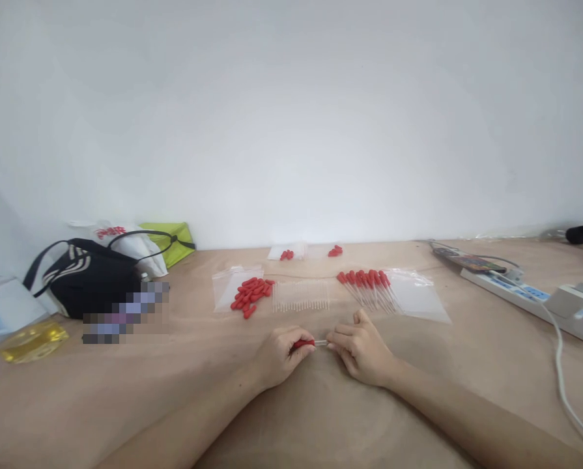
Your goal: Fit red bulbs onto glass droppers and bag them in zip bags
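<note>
Near the middle of the table, my left hand (pixel 277 355) is closed around a red rubber bulb (pixel 305 343). A thin clear dropper tube (pixel 320 342) runs from the bulb's mouth to my right hand (pixel 364 350), whose fingertips pinch it. How far the tube sits inside the bulb is hidden. Beyond my left hand lies a pile of loose red bulbs (pixel 249 293) by a clear plastic bag (pixel 227 286). A row of bare clear tubes (pixel 301 296) lies beside them. Past my right hand, several droppers with red bulbs (pixel 369 283) are fanned out beside another clear bag (pixel 418 296).
Two small groups of red bulbs (pixel 286 255) lie on bags farther back. At left are a black bag (pixel 96 277), a green bag (pixel 178 241) and a yellow clear packet (pixel 34 342). At right, a power strip (pixel 511 286) carries a phone (pixel 481 263) and a white cable (pixel 559 365).
</note>
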### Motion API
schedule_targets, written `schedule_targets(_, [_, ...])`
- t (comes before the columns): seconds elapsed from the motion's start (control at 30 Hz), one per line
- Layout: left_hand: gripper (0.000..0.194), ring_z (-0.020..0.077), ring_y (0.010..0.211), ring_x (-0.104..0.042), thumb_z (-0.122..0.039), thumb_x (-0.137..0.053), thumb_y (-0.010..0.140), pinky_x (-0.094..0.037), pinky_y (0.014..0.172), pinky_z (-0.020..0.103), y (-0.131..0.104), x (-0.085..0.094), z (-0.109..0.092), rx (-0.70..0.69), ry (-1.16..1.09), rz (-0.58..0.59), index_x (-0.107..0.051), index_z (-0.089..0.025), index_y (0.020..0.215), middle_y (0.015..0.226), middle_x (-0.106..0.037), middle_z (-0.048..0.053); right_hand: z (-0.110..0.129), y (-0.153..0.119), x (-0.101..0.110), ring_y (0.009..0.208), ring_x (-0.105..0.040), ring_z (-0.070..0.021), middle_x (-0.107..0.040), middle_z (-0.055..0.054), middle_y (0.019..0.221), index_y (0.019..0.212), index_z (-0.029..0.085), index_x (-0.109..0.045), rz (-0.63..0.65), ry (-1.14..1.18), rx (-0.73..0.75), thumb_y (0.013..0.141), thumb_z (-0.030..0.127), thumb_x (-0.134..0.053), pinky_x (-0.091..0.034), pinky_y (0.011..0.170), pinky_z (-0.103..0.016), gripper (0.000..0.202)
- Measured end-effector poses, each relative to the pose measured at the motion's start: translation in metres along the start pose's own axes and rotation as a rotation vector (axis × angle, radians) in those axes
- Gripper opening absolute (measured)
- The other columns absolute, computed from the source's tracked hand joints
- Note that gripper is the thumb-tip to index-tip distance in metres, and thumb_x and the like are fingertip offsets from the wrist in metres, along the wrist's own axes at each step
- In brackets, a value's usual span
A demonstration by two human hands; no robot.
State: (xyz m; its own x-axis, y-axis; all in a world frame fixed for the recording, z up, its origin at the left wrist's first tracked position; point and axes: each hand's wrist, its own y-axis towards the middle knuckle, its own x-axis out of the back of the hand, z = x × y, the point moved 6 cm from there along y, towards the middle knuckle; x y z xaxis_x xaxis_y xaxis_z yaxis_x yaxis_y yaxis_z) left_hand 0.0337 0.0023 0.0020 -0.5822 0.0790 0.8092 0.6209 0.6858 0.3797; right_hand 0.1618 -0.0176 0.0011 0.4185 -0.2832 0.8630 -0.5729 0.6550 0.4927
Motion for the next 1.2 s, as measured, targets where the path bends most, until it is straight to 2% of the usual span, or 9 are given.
schedule_targets(0.43, [0.011,0.0134,0.065,-0.057,-0.02,-0.047,0.079,-0.042,0.061,0.022,-0.001,0.0,-0.007,-0.067,0.033,-0.011,-0.057,-0.016,0.078,0.072,-0.062,0.002,0.004,0.004,-0.007,0.055,-0.041,-0.0087,-0.059,0.001,0.064,0.067,0.018,-0.053,0.017,0.039,-0.039,0.082,0.016,-0.037,-0.015,0.062,-0.028,0.022])
schedule_targets(0.53, [0.008,0.0136,0.066,-0.057,-0.018,-0.05,0.077,-0.043,0.062,0.022,0.001,0.001,-0.004,-0.068,0.039,-0.008,-0.058,-0.016,0.078,0.073,-0.063,0.002,0.003,0.006,-0.005,0.057,-0.043,-0.0091,-0.06,0.001,0.065,0.071,0.019,-0.055,0.05,0.018,-0.031,0.084,0.018,-0.036,-0.015,0.062,-0.028,0.023])
schedule_targets(0.7, [0.008,0.0147,0.068,-0.057,-0.021,-0.052,0.079,-0.043,0.069,0.026,0.006,0.01,0.003,-0.119,0.042,-0.048,-0.059,-0.018,0.079,0.073,-0.064,0.001,0.006,0.009,0.004,0.071,-0.045,-0.0143,-0.061,-0.004,0.072,0.077,0.02,-0.06,0.106,-0.081,-0.019,0.082,0.021,-0.039,-0.017,0.063,-0.03,0.022])
schedule_targets(0.77, [0.014,0.0163,0.076,-0.056,-0.025,-0.053,0.078,-0.043,0.073,0.028,0.007,0.014,0.008,-0.092,0.015,-0.074,-0.058,-0.019,0.09,0.081,-0.063,0.002,0.005,0.008,0.006,0.072,-0.045,-0.0148,-0.061,-0.005,0.073,0.076,0.02,-0.061,0.139,-0.084,-0.049,0.08,0.019,-0.041,-0.018,0.064,-0.03,0.02])
schedule_targets(0.83, [0.035,0.0179,0.083,-0.054,-0.03,-0.057,0.075,-0.043,0.075,0.03,0.006,0.019,0.017,0.01,0.007,-0.106,-0.048,-0.02,0.108,0.094,-0.058,0.005,-0.006,0.008,0.008,0.072,-0.047,-0.015,-0.061,-0.005,0.072,0.075,0.02,-0.062,0.141,-0.069,-0.155,0.079,0.019,-0.041,-0.02,0.065,-0.03,0.021])
schedule_targets(0.9, [0.051,0.0178,0.082,-0.052,-0.032,-0.058,0.073,-0.044,0.073,0.031,0.003,0.02,0.025,0.131,0.009,-0.104,-0.037,-0.02,0.118,0.099,-0.053,0.006,-0.031,0.009,0.013,0.073,-0.05,-0.0154,-0.063,-0.004,0.074,0.077,0.021,-0.063,0.094,-0.039,-0.359,0.08,0.02,-0.04,-0.023,0.066,-0.029,0.024])
schedule_targets(1.0, [0.049,0.0164,0.076,-0.051,-0.029,-0.055,0.075,-0.044,0.069,0.03,0.001,0.015,0.032,0.218,-0.006,-0.035,-0.034,-0.019,0.117,0.092,-0.052,0.004,-0.077,0.013,0.017,0.074,-0.053,-0.0161,-0.065,-0.003,0.08,0.082,0.023,-0.064,0.024,-0.011,-0.692,0.08,0.025,-0.038,-0.027,0.067,-0.028,0.026])
schedule_targets(1.07, [0.046,0.0167,0.078,-0.05,-0.028,-0.053,0.076,-0.043,0.069,0.03,0.0,0.013,0.034,0.224,-0.016,-0.004,-0.034,-0.019,0.116,0.09,-0.052,0.003,-0.103,0.02,0.015,0.078,-0.054,-0.0176,-0.065,-0.003,0.08,0.078,0.022,-0.065,0.015,-0.071,-0.839,0.079,0.03,-0.039,-0.028,0.071,-0.03,0.027])
schedule_targets(1.2, [0.044,0.0163,0.08,-0.049,-0.026,-0.051,0.077,-0.042,0.072,0.03,0.0,0.012,0.035,0.218,-0.03,0.008,-0.033,-0.017,0.115,0.089,-0.051,0.003,-0.129,0.034,0.002,0.084,-0.054,-0.0219,-0.065,-0.007,0.073,0.067,0.018,-0.064,-0.002,-0.17,-0.997,0.08,0.033,-0.038,-0.023,0.08,-0.036,0.032])
